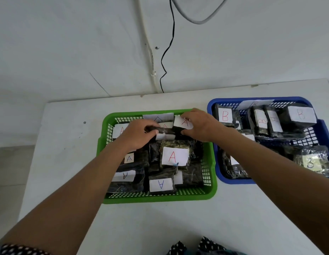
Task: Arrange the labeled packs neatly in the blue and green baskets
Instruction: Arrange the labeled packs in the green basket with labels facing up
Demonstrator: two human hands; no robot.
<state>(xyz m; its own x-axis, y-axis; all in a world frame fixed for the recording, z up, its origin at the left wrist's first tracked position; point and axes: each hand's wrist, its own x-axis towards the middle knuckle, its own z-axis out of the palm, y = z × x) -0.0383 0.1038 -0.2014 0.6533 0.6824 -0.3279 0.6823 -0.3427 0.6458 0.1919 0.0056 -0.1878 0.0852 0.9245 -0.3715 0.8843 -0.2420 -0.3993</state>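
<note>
Green basket (211,173) | both hands grip A-packs (182,124) at rear | forearm hides blue basket's (211,107) front packs

Left arm: my bare forearm reaches forward from the lower left, angled toward the right hand.
Left hand (137,134): palm down, fingers curled, thumb tip pinching inward.
Right arm: my bare forearm comes in from the lower right.
Right hand (202,125): palm down, fingers bent, thumb tucked beneath, just beside my left.

Bare forearms; left sleeve (22,250) dark w/ white polka dots, same dotted fabric (196,247) at bottom edge, clothing otherwise out of view.
</note>
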